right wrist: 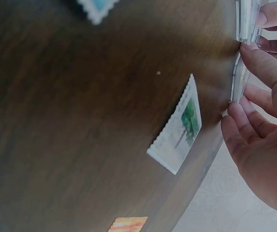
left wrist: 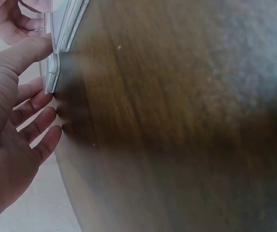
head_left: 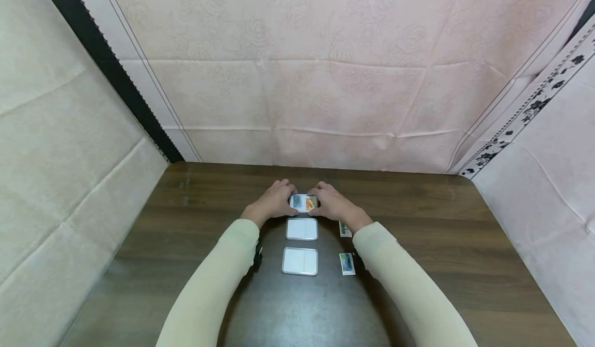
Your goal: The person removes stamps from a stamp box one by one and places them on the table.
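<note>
At the far end of a short column of cases, a flat clear case (head_left: 303,210) shows a bluish stamp (head_left: 297,202) and an orange-yellow stamp (head_left: 310,203) side by side. My left hand (head_left: 275,201) grips its left end, thumb at the near edge and fingers toward the far side. The right hand (head_left: 333,203) holds the opposite end in the same way. Two more flat cases with white insides, a middle case (head_left: 302,229) and a near case (head_left: 299,261), lie in line toward me.
Right of the cases, a stamp with a green tree (right wrist: 189,121) lies by my right wrist, and a blue-green stamp (head_left: 347,264) nearer me. Orange stamp edges (right wrist: 129,224) show in the right wrist view. The wooden table (head_left: 223,192) meets hanging pale cloth (head_left: 302,94) behind.
</note>
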{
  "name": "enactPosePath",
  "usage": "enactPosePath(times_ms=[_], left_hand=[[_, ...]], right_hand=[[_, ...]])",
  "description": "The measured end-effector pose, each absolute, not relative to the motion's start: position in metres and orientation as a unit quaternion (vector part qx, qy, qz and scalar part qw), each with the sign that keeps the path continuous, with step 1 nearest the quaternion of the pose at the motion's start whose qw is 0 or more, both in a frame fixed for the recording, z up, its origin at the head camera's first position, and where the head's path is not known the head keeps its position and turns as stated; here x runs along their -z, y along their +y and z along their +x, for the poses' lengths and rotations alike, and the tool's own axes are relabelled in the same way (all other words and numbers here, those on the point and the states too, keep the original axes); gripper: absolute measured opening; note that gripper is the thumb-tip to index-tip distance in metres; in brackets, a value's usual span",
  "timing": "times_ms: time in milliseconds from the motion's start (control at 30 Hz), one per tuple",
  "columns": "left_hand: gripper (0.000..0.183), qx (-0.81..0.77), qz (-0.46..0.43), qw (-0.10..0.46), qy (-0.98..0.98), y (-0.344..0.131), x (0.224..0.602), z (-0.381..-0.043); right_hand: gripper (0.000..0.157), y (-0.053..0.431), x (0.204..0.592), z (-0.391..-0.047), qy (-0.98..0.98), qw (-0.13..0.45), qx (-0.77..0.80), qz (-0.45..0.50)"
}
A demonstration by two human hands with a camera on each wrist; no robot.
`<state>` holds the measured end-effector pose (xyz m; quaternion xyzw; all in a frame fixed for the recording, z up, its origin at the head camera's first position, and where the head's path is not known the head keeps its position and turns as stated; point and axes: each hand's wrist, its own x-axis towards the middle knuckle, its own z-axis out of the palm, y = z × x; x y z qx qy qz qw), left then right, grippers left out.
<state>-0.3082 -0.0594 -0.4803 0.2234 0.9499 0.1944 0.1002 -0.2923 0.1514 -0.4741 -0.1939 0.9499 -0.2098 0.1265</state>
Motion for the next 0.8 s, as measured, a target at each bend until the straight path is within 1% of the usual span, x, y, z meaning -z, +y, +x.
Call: enactPosePath(times_ms=[600, 800], left_hand=[[0.055, -0.192, 0.208, 0.109, 0.953, -0.0584, 0.4819, -0.3069], [0.056, -0.191, 0.205, 0.11, 0.954, -0.057, 0.483, -0.3081]], right_hand=[[0.061, 0.1515, 0.4751, -0.2955, 0.951, 0.137, 0.196, -0.194], [0.061, 0.1535, 0.4746, -0.2981, 0.95, 0.134, 0.191, -0.208]])
